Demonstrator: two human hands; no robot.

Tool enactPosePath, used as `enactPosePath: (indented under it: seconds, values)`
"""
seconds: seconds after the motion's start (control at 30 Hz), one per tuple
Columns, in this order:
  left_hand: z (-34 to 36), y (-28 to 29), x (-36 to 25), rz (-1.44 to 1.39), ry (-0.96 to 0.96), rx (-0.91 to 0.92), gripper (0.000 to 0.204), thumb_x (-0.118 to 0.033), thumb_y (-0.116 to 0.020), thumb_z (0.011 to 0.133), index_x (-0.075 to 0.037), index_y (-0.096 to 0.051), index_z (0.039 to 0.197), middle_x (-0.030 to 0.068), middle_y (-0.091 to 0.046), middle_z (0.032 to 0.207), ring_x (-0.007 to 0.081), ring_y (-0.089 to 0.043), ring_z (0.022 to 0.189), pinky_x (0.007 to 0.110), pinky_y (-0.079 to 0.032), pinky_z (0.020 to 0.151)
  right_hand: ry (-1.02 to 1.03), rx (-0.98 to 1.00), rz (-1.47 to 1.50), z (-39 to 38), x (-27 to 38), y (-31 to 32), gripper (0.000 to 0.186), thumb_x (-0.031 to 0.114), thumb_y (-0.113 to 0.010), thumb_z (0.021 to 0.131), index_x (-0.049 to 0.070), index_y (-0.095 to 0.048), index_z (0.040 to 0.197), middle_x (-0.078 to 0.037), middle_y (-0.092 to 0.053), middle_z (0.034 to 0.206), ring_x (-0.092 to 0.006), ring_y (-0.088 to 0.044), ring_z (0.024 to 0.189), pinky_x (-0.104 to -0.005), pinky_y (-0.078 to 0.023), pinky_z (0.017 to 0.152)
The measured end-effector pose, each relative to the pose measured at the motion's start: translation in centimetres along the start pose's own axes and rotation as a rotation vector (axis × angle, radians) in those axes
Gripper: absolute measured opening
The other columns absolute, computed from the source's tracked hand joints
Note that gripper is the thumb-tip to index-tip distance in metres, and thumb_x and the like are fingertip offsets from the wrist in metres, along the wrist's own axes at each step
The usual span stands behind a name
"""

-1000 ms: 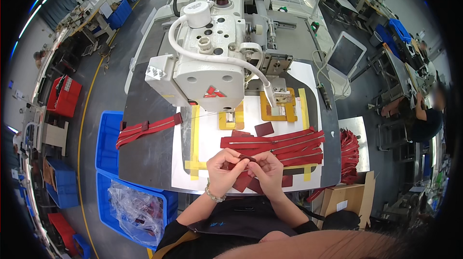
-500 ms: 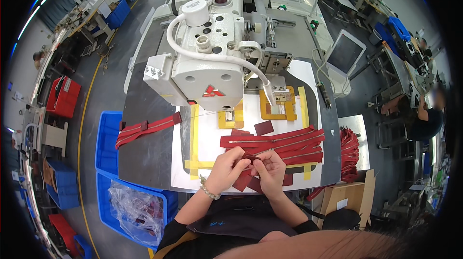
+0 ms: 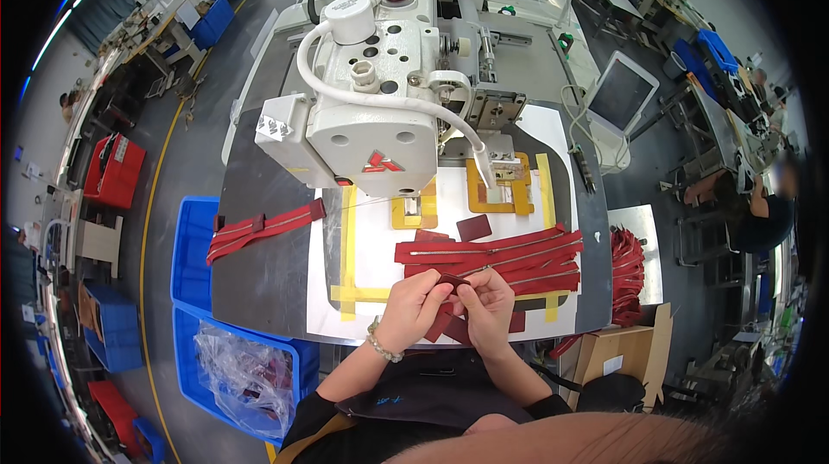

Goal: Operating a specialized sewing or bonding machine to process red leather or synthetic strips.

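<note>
Close together at the table's front edge, my left hand (image 3: 409,307) and my right hand (image 3: 489,313) pinch a small dark red fabric piece (image 3: 453,281) between thumbs and fingers. Part of it is hidden by the fingers. Just beyond lies a row of red zippers (image 3: 527,258) with metal teeth, laid side by side. Several dark red patches (image 3: 458,332) lie under and below my hands, and another patch (image 3: 473,228) rests beyond the zippers. Farther left, more red zippers (image 3: 275,226) lie across the dark tabletop.
A white sewing machine head (image 3: 371,140) overhangs the table, with yellow clamp frames (image 3: 523,198) beside it. Blue bins (image 3: 179,326) stand at the left, one with plastic film. To the right are a bundle of red zippers (image 3: 625,270), a cardboard box (image 3: 615,352) and a screen (image 3: 623,92).
Both hands have barely shifted and keep their pinch. The dark red piece between them is turned slightly, showing a bit more of its flat surface.
</note>
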State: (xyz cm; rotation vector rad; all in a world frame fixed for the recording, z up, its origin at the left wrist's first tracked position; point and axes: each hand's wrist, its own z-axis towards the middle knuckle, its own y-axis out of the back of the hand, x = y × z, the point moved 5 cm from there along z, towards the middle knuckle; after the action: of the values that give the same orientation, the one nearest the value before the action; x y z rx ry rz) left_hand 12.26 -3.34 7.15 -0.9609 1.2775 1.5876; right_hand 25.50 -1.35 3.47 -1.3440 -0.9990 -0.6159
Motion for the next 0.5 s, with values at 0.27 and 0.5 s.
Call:
enactPosePath:
  seconds: [0.27, 0.5]
  values:
    - [-0.01, -0.08, -0.52, -0.007, -0.021, -0.014, 0.02, -0.014, -0.055, 0.092, 0.001, -0.051, 0.078, 0.015, -0.05, 0.065, 0.03, -0.052, 0.058, 0.034, -0.041, 0.053, 0.003, 0.012, -0.001, 0.04, 0.38, -0.01, 0.007, -0.001, -0.062, 0.088, 0.001, -0.055, 0.089, -0.007, -0.065, 0.078, -0.0071, -0.059, 0.061, -0.0182, -0.046, 0.055]
    - [-0.12, -0.23, -0.52, -0.064, -0.031, -0.038, 0.021, -0.013, -0.055, 0.092, 0.0, -0.052, 0.076, 0.0133, -0.051, 0.064, 0.0251, -0.05, 0.056, 0.032, -0.04, 0.052, -0.014, 0.024, -0.014, -0.01, 0.38, 0.01, 0.007, -0.004, -0.058, 0.089, 0.0, -0.053, 0.086, -0.01, -0.064, 0.076, -0.0103, -0.06, 0.059, -0.02, -0.047, 0.054]
